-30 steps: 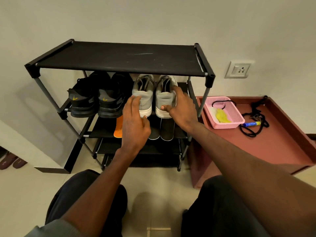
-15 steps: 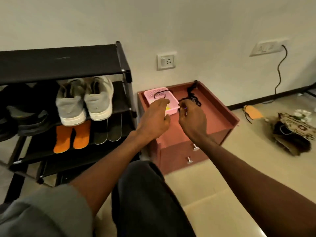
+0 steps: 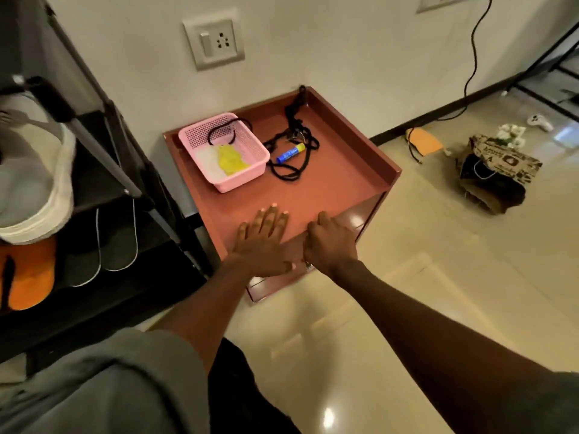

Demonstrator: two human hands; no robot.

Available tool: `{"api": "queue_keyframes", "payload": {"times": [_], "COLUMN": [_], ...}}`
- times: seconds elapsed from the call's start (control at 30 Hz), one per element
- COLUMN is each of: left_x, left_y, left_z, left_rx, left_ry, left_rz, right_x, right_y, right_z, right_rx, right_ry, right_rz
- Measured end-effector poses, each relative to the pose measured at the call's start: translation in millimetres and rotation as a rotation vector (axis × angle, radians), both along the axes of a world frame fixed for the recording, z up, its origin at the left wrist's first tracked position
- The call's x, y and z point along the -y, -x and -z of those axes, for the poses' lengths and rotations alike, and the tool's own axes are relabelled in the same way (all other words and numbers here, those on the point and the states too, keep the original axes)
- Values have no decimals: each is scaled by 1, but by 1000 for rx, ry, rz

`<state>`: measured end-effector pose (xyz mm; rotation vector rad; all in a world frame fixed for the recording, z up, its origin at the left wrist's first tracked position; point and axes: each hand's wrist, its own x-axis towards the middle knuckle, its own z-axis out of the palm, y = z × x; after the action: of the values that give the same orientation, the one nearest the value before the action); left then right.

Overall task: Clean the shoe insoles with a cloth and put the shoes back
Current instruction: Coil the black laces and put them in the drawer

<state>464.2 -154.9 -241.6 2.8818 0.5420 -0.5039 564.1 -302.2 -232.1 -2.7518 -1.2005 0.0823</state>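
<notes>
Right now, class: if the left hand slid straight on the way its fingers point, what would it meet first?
Probably the pink basket. The left hand lies flat on the red cabinet top, fingers aimed towards it, though depth is unclear.

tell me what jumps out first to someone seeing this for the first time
Two bare hands meet at the near edge of the reddish-brown cabinet top: the left hand lies flat on it, and the right hand curls over its front edge. Behind them sits a pink perforated plastic basket with something yellow inside, beside a blue and yellow tube lying on a tangled black cord.
</notes>
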Motion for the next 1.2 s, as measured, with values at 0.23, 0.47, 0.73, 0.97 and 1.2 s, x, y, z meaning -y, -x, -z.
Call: {"api": "queue_keyframes", "payload": {"times": [0.23,0.47,0.73,0.97,1.2], "left_x": [-2,1,4,80,146], "left_y": [-7,-5,-9,-3,23], "left_z": [-6,-13,-22,-25,-16], "left_rx": [-60,-101,-194,-12,-338], "left_ry": [53,89,120,7,266], "left_rz": [9,-15,-60,97,86], "right_x": [27,31,68,117,141], "right_y": [-1,-5,7,9,18], "right_z": [42,36,28,15,16], "right_rx": [-176,-251,-277,80,0], "right_ry": [246,307,337,51,226], "right_rz": [14,-18,-49,-105,-228]}}
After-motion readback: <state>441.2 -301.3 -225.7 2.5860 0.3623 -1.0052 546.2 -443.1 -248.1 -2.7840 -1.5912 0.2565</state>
